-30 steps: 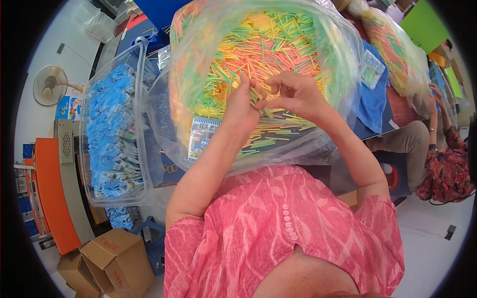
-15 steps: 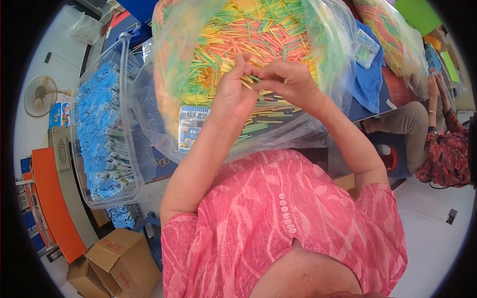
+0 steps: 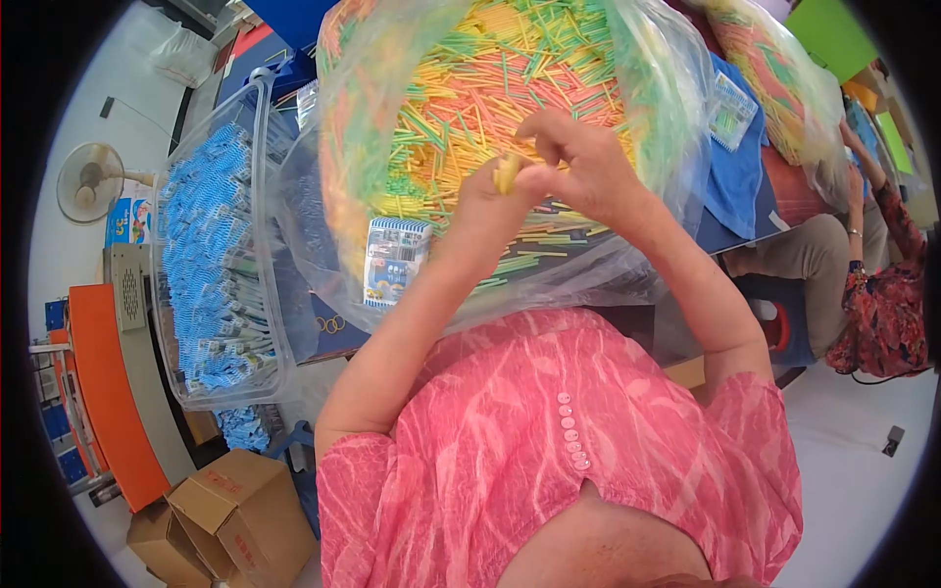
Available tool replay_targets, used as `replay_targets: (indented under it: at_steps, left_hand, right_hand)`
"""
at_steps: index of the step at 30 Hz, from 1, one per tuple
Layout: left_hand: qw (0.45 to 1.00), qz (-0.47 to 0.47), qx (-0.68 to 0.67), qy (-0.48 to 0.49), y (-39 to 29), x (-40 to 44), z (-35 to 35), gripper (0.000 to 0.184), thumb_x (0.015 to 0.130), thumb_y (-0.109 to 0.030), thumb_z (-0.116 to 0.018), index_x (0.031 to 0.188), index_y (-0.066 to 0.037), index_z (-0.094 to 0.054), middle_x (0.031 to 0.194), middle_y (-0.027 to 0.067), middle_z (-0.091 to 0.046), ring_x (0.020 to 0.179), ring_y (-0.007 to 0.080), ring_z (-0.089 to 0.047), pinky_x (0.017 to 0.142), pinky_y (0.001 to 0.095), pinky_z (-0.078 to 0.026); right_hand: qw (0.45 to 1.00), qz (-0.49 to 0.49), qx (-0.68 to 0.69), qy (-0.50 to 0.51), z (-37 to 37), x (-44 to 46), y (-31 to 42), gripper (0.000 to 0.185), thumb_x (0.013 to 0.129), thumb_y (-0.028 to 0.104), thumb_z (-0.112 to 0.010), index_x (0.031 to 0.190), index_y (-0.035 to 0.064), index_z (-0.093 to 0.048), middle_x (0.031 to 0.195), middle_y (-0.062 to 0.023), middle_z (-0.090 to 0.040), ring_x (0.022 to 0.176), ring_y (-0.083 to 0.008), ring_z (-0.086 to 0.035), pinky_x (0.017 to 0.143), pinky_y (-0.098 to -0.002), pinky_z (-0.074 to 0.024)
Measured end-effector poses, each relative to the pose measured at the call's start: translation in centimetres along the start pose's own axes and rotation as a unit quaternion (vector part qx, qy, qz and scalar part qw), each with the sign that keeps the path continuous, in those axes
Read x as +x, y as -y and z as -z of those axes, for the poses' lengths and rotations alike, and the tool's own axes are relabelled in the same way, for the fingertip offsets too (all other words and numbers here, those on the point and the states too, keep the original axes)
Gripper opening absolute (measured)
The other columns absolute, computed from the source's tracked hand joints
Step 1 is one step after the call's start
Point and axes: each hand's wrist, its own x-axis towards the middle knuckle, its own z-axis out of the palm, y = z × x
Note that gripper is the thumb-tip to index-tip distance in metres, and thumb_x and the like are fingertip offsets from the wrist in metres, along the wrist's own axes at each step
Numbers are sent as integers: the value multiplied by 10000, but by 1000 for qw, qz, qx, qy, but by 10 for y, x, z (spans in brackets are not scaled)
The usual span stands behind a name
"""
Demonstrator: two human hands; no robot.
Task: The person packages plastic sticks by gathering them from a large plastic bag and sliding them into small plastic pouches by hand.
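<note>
A big clear plastic bag (image 3: pixel 676 127) lies open before me, full of thin straw-like sticks (image 3: pixel 490 93) in yellow, green, orange and pink. Over its near side, my left hand (image 3: pixel 487 216) is closed round a small bundle of sticks (image 3: pixel 507 174), whose yellowish ends show at the top of the fist. The thumb of my right hand (image 3: pixel 591 174) rests by these ends, while its index finger is arched and stands apart from the thumb. Left of my left wrist lies a printed blue-and-white packet (image 3: pixel 394 263). Loose sticks (image 3: pixel 520 265) lie below the hands.
A clear tub (image 3: pixel 274 363) of blue-and-white packets stands at left, with yellow rubber bands (image 3: pixel 328 323) beside it. Another packet (image 3: pixel 730 113) lies on a blue cloth (image 3: pixel 730 196) at right. A second stick bag (image 3: pixel 774 88) and a seated person (image 3: pixel 882 304) are farther right. Cardboard boxes (image 3: pixel 240 519) stand lower left.
My left hand has turned and closed round the sticks, so their ends now point up. My right hand's fingers have lifted and spread from their pinch. The view has shifted slightly.
</note>
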Motion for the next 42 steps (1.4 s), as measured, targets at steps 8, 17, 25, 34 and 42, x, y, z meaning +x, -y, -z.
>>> replay_targets:
  at_steps: [8,17,25,34,42]
  left_hand:
    - [958,-261,108,44,27,-2,1,279,685,-41,-715,931,6,-593,854,55,-633,804,175,-610,701,318,-489]
    - [980,-141,92,105,48,-17,7,100,778,-6,-602,877,-1,-597,818,84,-628,740,150,-611,567,297,-481]
    - [970,-212,105,55,47,-23,5,139,806,-53,-633,932,-3,-604,882,80,-644,835,135,-601,717,305,-496]
    - [951,-266,152,44,55,-21,16,182,777,-113,-641,911,6,-612,773,140,-648,743,201,-655,636,332,-489]
    - [936,-210,283,15,21,-53,23,414,651,-160,-781,998,-26,-598,911,149,-621,843,276,-618,724,362,-482]
  right_hand:
    - [992,-4,112,58,-33,-17,22,229,773,200,-740,729,32,-590,630,-89,-560,539,-192,-578,514,-292,-453]
    - [981,167,-90,50,-28,-21,31,287,806,313,-686,856,47,-592,775,-64,-569,654,-232,-581,551,-324,-468]
    - [990,106,0,89,-27,-34,28,443,793,480,-646,896,54,-585,714,-91,-561,642,-268,-588,549,-358,-460]
    - [985,132,-68,86,-29,-32,35,388,759,404,-721,848,55,-579,708,-107,-585,625,-288,-604,540,-356,-466]
    - [986,-68,147,31,-41,-39,23,180,806,119,-692,733,15,-564,616,-79,-542,540,-170,-537,507,-291,-417]
